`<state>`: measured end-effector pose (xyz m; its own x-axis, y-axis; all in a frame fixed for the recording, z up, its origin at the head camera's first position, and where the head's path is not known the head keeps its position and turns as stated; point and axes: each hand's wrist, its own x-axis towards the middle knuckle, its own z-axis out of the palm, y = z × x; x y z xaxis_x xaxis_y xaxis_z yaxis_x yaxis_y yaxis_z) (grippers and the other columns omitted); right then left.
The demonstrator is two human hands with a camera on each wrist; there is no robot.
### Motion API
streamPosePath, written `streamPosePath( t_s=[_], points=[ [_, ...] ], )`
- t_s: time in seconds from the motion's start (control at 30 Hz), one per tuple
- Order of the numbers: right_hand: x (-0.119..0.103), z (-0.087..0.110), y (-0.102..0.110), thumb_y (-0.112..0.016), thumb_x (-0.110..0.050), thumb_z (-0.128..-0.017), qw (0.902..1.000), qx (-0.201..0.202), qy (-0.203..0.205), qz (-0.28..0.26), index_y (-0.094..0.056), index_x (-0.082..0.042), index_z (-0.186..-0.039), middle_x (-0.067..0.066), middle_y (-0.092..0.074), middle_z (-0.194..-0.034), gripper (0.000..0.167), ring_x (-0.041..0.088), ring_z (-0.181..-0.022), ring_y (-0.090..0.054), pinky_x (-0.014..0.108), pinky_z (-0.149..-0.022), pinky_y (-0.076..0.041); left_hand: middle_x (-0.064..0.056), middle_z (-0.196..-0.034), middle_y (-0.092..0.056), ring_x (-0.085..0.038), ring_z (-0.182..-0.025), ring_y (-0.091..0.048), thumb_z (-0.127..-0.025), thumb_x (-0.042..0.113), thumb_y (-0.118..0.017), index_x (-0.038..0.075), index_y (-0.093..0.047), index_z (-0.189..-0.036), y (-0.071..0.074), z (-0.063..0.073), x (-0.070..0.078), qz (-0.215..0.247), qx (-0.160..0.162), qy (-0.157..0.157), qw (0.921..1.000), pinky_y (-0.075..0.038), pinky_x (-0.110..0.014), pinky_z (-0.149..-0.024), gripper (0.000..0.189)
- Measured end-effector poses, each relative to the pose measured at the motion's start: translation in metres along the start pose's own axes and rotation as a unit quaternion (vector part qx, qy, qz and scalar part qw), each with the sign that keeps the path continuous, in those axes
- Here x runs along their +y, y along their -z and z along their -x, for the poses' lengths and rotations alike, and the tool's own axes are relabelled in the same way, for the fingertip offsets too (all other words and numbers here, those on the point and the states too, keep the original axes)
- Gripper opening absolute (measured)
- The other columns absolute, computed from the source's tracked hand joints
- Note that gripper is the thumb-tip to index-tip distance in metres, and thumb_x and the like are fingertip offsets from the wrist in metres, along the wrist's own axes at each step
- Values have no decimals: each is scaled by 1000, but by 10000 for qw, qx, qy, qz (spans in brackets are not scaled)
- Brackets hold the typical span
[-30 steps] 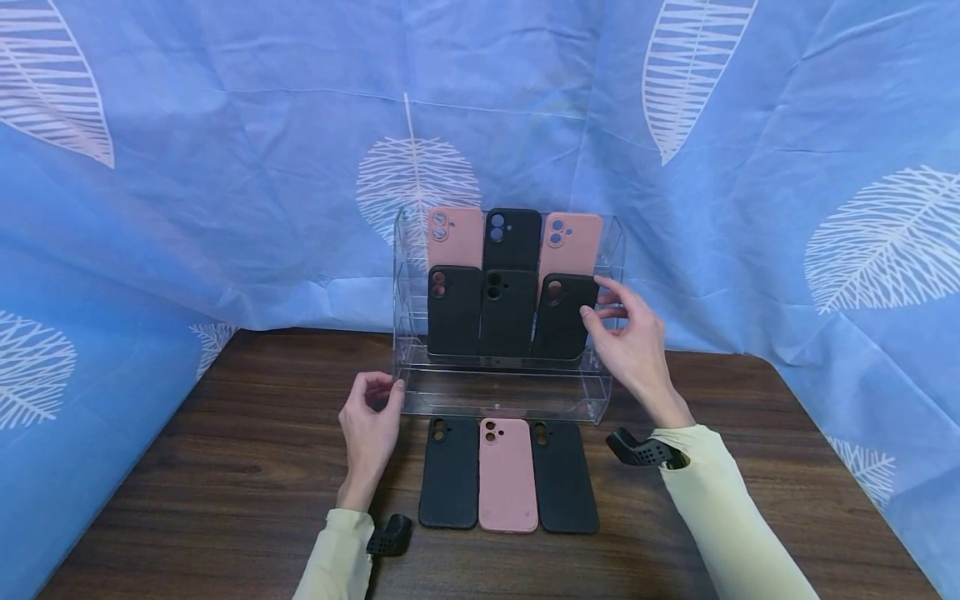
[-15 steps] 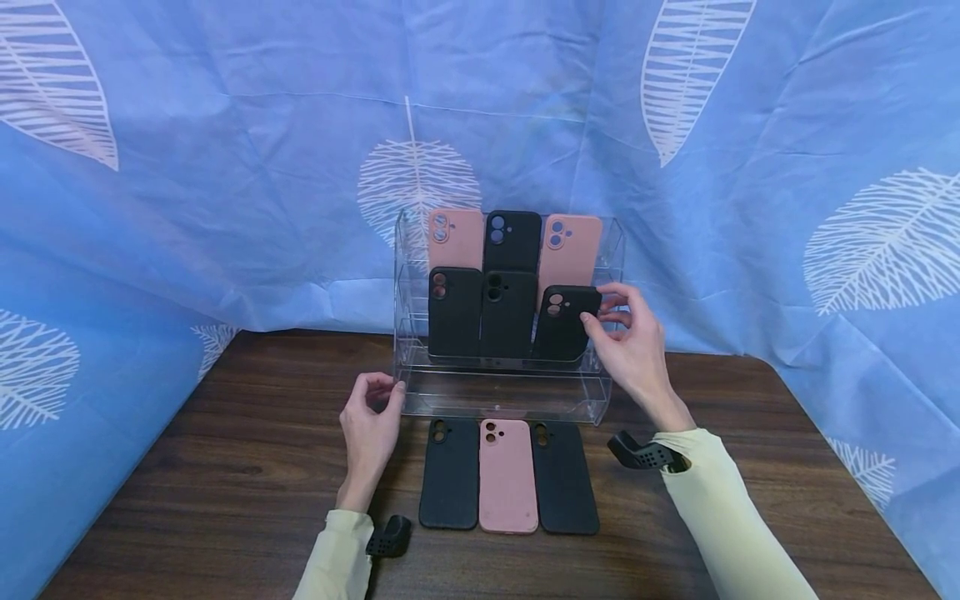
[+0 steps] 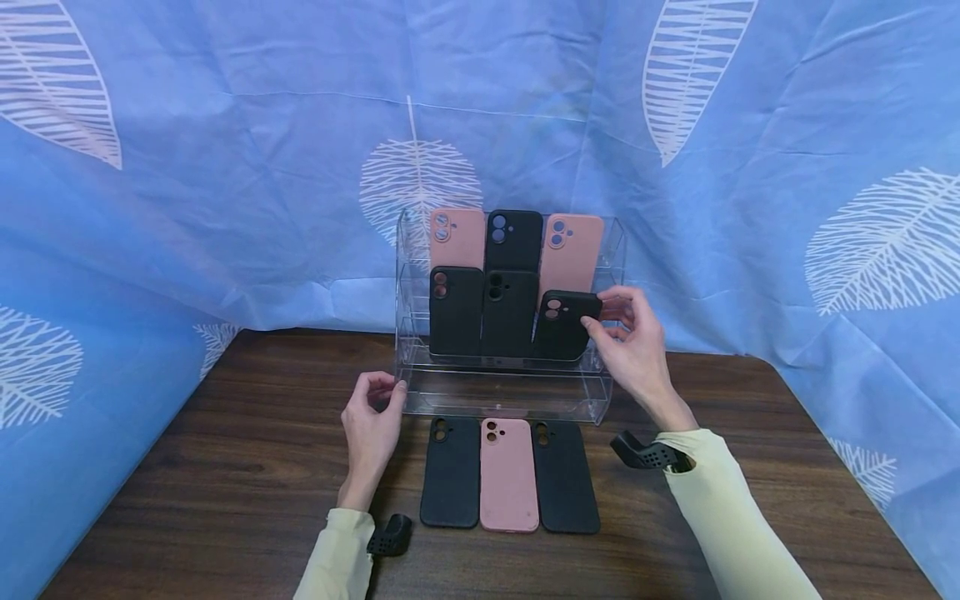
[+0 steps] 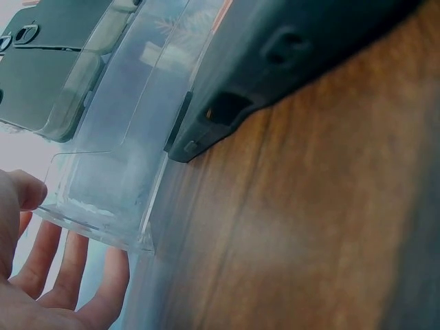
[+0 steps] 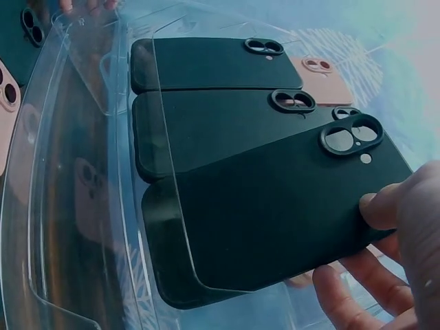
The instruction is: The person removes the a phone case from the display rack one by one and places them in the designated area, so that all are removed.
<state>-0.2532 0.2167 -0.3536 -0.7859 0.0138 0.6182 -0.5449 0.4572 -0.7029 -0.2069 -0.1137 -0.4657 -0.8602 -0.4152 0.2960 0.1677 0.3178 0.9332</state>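
Note:
A clear plastic display stand (image 3: 506, 407) with stepped tiers stands on the table. My right hand (image 3: 634, 348) pinches a black phone case (image 3: 564, 332) by its right upper edge. The case's lower end sits inside the stand's middle tier, and its top leans forward toward me. In the right wrist view, the thumb lies on the case's back and the fingers are underneath. Beside it stand two black cases (image 3: 456, 312) in the same tier. My left hand (image 3: 372, 429) holds the stand's left front corner, thumb on one side and fingers behind, as the left wrist view shows.
Two pink cases (image 3: 457, 236) and a black case (image 3: 513, 237) stand in the upper tier behind. On the wooden table (image 3: 247, 467), a pink case (image 3: 508, 479) lies between two black cases (image 3: 450, 483) before the stand. A blue leaf-patterned cloth (image 3: 300, 167) hangs behind.
The top of the right black case has tipped forward and lower in my right hand, which has barely shifted. My left hand stays on the stand's corner.

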Motion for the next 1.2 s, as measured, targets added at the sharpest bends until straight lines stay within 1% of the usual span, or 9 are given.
streamPosePath(
  t_s=[0.13, 0.3, 0.4, 0.5, 0.67, 0.9, 1.03, 1.2],
  points=[
    [-3, 1, 2, -72, 1, -91, 9999, 42, 73, -82, -56, 2, -126, 8, -65, -109, 39, 0, -94, -64, 11, -72, -52, -13, -110, -72, -30, -102, -68, -96, 16, -71, 7, -65, -110, 0, 0, 0, 18, -16, -30, 10000, -51, -48, -94, 17],
    [-9, 2, 6, -75, 3, -88, 9989, 164, 49, -439, -60, 2, -123, -10, -67, -105, 38, 2, -93, -67, 12, -72, -54, -14, -110, -71, -30, -102, -68, -97, 16, -70, 7, -65, -111, 1, 1, 0, 20, -23, -15, 10000, -52, -48, -94, 18],
    [-13, 3, 8, -76, 4, -87, 9976, 227, -19, -656, -63, 2, -121, -16, -69, -102, 37, 2, -93, -68, 12, -73, -55, -14, -111, -71, -30, -102, -68, -97, 16, -70, 7, -65, -111, 1, 1, 0, 23, -23, 4, 10000, -52, -49, -94, 18],
    [-18, 4, 11, -77, 6, -85, 9958, 298, -78, -865, -65, 4, -119, -15, -71, -100, 36, 4, -91, -69, 13, -74, -56, -13, -111, -71, -30, -102, -68, -97, 16, -70, 7, -65, -111, 1, 2, -1, 38, -30, 16, 10000, -52, -49, -94, 18],
    [-27, 6, 15, -76, 8, -84, 9942, 372, -147, -998, -65, 5, -121, -11, -72, -101, 38, 7, -90, -70, 15, -78, -58, -13, -110, -72, -30, -102, -69, -96, 15, -70, 7, -65, -111, 1, 2, -1, 67, -16, 17, 10000, -52, -49, -94, 17],
    [-36, 12, 19, -77, 13, -81, 9932, 370, 7, -1104, -66, 7, -119, -9, -74, -100, 40, 6, -88, -72, 16, -79, -58, -14, -111, -72, -30, -103, -69, -97, 16, -70, 7, -65, -111, 0, 2, 0, 46, -13, 41, 10000, -52, -49, -95, 17],
    [-38, 16, 22, -76, 15, -80, 9937, 313, 19, -1080, -66, 7, -119, -10, -75, -99, 41, 4, -87, -72, 16, -78, -58, -13, -110, -72, -30, -102, -69, -96, 16, -70, 7, -65, -110, 0, 2, 1, 24, 20, 5, 10000, -52, -49, -94, 17],
    [-38, 23, 25, -74, 17, -81, 9945, 113, 15, -1045, -63, 9, -120, -13, -76, -95, 41, 2, -84, -73, 15, -78, -58, -13, -110, -72, -30, -102, -68, -96, 15, -70, 7, -65, -110, 0, 2, 1, 47, 36, -30, 10000, -51, -49, -94, 16]
  ],
)
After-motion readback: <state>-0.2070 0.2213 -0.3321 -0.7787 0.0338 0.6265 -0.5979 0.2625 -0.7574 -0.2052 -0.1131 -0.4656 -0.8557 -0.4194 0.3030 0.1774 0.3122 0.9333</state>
